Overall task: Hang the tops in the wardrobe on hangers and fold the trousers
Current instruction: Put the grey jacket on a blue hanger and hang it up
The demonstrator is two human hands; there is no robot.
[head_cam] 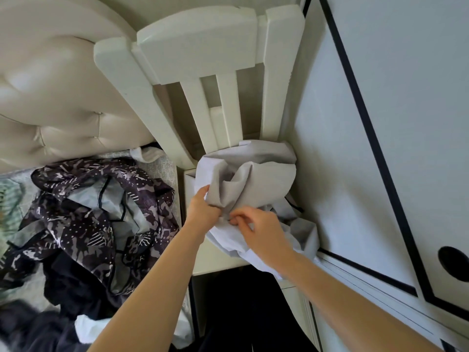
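Chair seat [218, 261] mostly hidden under grey garment [256, 171]; left hand [203, 205] grips it, right hand [256, 231] pinches fold.

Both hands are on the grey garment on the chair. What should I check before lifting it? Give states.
1. Left hand grips the grey garment: ok.
2. Right hand pinches its fabric: ok.
3. Garment clear of the white chair backrest slats: cannot tell, it bunches against their base.
4. Top or trousers identified: cannot tell, too crumpled.
5. Hanger in view: not ok, none seen.
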